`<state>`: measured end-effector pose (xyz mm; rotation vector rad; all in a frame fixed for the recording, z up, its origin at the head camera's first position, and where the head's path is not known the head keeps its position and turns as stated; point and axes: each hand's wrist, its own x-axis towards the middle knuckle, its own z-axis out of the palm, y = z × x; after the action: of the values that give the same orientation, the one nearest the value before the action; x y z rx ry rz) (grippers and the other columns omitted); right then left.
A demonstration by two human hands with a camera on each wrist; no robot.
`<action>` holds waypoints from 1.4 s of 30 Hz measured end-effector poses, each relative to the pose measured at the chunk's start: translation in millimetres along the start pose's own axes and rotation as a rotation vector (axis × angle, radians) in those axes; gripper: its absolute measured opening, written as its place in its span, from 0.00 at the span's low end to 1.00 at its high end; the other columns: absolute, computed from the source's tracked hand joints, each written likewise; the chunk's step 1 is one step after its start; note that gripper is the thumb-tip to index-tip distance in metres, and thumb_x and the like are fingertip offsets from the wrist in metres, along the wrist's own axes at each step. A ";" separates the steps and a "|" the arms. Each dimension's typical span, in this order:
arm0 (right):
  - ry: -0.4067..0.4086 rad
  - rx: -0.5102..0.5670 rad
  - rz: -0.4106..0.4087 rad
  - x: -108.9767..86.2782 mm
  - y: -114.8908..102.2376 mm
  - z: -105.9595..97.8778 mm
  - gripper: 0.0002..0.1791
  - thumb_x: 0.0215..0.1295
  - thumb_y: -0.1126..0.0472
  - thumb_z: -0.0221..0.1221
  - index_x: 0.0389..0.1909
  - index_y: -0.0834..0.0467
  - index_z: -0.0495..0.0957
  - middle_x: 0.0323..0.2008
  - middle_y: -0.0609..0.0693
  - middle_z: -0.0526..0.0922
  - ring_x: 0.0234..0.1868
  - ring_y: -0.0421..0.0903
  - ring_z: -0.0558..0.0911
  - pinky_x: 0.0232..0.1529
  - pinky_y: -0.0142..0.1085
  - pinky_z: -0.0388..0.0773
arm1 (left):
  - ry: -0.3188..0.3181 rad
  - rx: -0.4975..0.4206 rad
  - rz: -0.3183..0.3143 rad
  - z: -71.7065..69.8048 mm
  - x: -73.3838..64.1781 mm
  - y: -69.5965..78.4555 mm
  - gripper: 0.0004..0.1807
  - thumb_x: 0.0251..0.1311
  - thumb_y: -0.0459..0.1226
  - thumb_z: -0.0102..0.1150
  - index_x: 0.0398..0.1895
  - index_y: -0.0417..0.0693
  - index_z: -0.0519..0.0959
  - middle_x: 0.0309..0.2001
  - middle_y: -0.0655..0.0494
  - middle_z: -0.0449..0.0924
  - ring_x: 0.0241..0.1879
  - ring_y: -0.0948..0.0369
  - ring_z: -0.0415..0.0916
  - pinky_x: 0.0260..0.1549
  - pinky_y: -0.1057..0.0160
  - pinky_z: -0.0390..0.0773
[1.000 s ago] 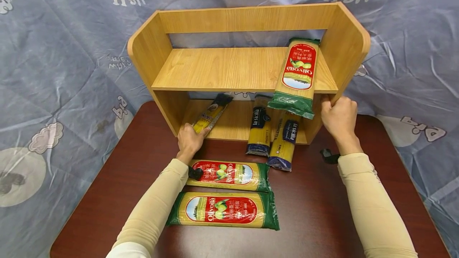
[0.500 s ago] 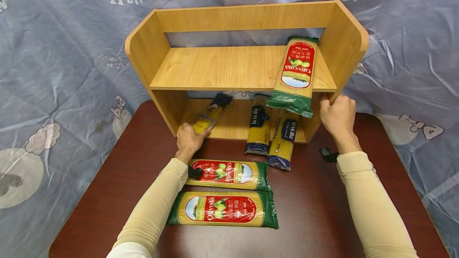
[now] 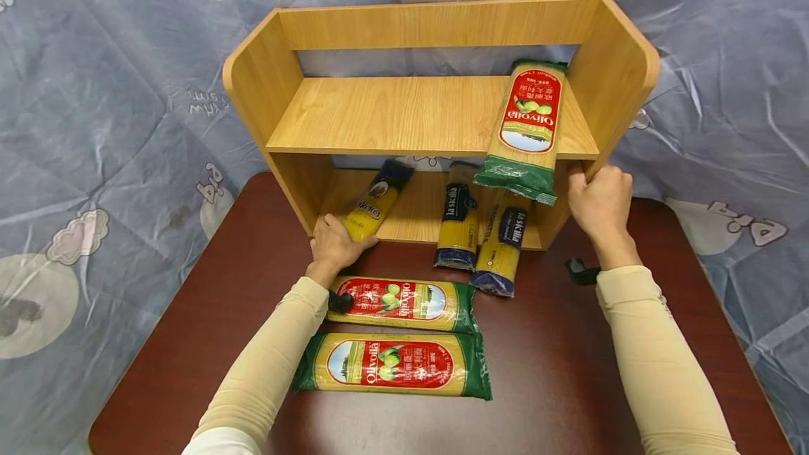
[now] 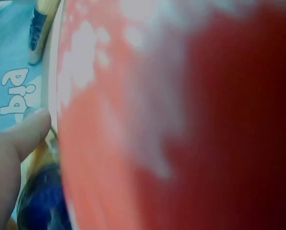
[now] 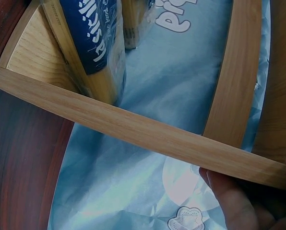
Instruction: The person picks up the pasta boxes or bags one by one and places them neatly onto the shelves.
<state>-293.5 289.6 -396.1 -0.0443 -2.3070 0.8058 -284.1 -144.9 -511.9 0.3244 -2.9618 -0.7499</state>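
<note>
My left hand grips the near end of a yellow spaghetti pack with a dark blue far end. That pack lies slanted on the left of the lower shelf, its label facing up. In the left wrist view my thumb shows beside a blurred red wrapper that fills most of the picture. At the unit's right side, my right hand holds the side panel of the wooden shelf; its fingers show at the panel edge in the right wrist view.
Two blue-labelled spaghetti packs stick out over the lower shelf's front edge. A green-ended pack overhangs the upper shelf at right. Two more green-ended packs lie on the dark red table.
The yellow pack under my left hand has rolled so that its label faces more upward, and my left thumb has shifted slightly. My right hand stays on the side panel.
</note>
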 end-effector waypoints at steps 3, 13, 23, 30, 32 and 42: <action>0.011 0.001 -0.011 0.6 0.0 -0.8 0.22 0.66 0.62 0.54 0.10 0.62 0.68 0.16 0.67 0.76 0.24 0.71 0.77 0.26 0.60 0.66 | -0.024 0.021 0.011 -4.3 -1.7 -3.2 0.55 0.45 0.66 0.74 0.58 0.33 0.58 0.52 0.35 0.64 0.51 0.40 0.67 0.53 0.41 0.66; -0.010 0.001 0.007 0.2 -0.3 -0.8 0.23 0.67 0.61 0.54 0.10 0.61 0.68 0.17 0.67 0.78 0.26 0.71 0.78 0.27 0.60 0.67 | -0.101 -0.033 -0.009 -16.7 -12.8 -13.0 0.83 0.36 0.70 0.76 0.78 0.36 0.32 0.70 0.28 0.48 0.66 0.34 0.53 0.58 0.38 0.55; -0.020 0.000 0.017 -0.3 0.6 -1.1 0.23 0.68 0.59 0.54 0.12 0.63 0.70 0.20 0.70 0.79 0.29 0.73 0.79 0.28 0.61 0.68 | -0.056 -0.090 0.104 -30.1 -31.2 -10.1 0.85 0.34 0.68 0.79 0.80 0.39 0.29 0.76 0.32 0.40 0.72 0.38 0.46 0.62 0.38 0.51; -0.012 0.005 0.013 0.8 -0.1 -1.0 0.23 0.68 0.60 0.54 0.11 0.63 0.70 0.20 0.70 0.79 0.28 0.73 0.79 0.28 0.61 0.68 | -0.038 -0.232 0.219 -58.8 -49.5 -5.1 0.82 0.38 0.64 0.80 0.81 0.43 0.29 0.78 0.35 0.38 0.75 0.38 0.40 0.67 0.33 0.42; -0.011 0.009 0.013 1.2 -0.5 -1.1 0.23 0.68 0.60 0.54 0.11 0.63 0.70 0.20 0.70 0.79 0.28 0.73 0.79 0.28 0.61 0.68 | -0.025 -0.294 0.257 -70.4 -54.0 -4.8 0.81 0.40 0.65 0.78 0.81 0.45 0.29 0.78 0.37 0.38 0.76 0.39 0.39 0.67 0.32 0.39; -0.020 0.007 0.022 -0.2 -0.8 -2.3 0.24 0.68 0.59 0.54 0.11 0.63 0.70 0.20 0.71 0.79 0.29 0.73 0.79 0.29 0.62 0.69 | -0.111 -0.332 0.497 -125.0 -75.0 -11.1 0.80 0.38 0.68 0.76 0.82 0.56 0.28 0.80 0.51 0.41 0.78 0.45 0.41 0.68 0.32 0.54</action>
<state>-291.8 290.2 -394.5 -0.0591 -2.3262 0.8290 -194.2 -195.8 -408.5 -0.4673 -2.7502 -1.1756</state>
